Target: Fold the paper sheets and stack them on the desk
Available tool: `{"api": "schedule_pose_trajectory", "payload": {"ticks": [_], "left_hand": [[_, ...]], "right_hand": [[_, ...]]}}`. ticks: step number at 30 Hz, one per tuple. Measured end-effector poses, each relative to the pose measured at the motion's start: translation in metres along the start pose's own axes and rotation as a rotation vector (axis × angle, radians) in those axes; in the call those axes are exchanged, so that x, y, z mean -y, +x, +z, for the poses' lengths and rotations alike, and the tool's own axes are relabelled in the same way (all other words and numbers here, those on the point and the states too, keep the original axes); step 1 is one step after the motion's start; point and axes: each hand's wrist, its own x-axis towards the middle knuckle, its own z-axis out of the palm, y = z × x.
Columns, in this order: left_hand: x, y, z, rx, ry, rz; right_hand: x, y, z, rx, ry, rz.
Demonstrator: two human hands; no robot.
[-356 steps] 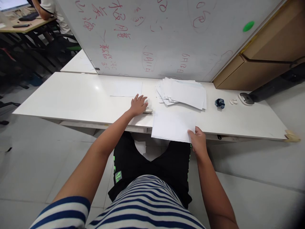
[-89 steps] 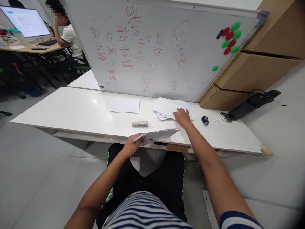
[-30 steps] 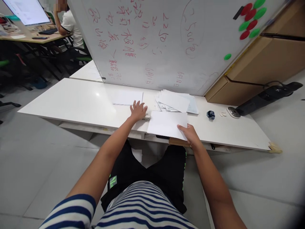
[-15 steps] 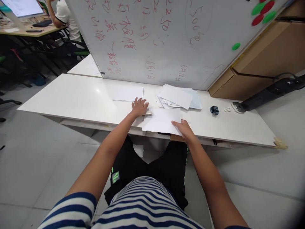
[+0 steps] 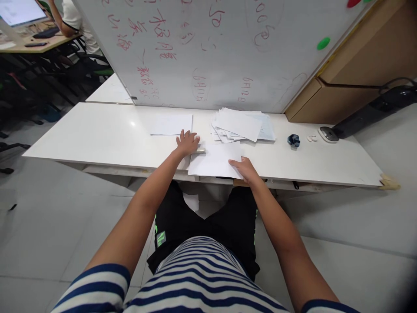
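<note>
My right hand (image 5: pixel 246 170) grips the right edge of a white sheet of paper (image 5: pixel 213 161), thumb on top and fingers underneath. The sheet lies at the front edge of the desk and juts slightly over it. At the sheet's left edge, my left hand (image 5: pixel 188 142) rests palm down with its fingers spread. Out from beneath its thumb side sticks a small pale object (image 5: pixel 201 150), overlapping the paper; most of it is hidden, so its kind is unclear. Beyond my left hand lies a neat stack of white paper (image 5: pixel 171 124). A loose, fanned pile of papers (image 5: pixel 239 124) sits farther right.
A whiteboard (image 5: pixel 228 52) with red writing stands along the back of the white desk (image 5: pixel 107 134). To the right are a small dark blue item (image 5: pixel 293 140), a computer mouse (image 5: pixel 328 134) and cardboard boxes (image 5: pixel 345 102). Another person (image 5: pixel 73 19) sits at the far left.
The camera view has shifted a little. Both hands, the sheet and the pale object keep nearly the same arrangement; my right hand still grips the paper.
</note>
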Motion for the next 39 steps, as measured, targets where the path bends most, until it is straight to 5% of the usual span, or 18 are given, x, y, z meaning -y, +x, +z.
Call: {"api": "schedule_pose_trajectory", "payload": {"ticks": [39], "left_hand": [[-0.001, 0.002, 0.001, 0.009, 0.026, -0.014]], "right_hand": [[-0.001, 0.000, -0.007, 0.000, -0.053, -0.002]]}}
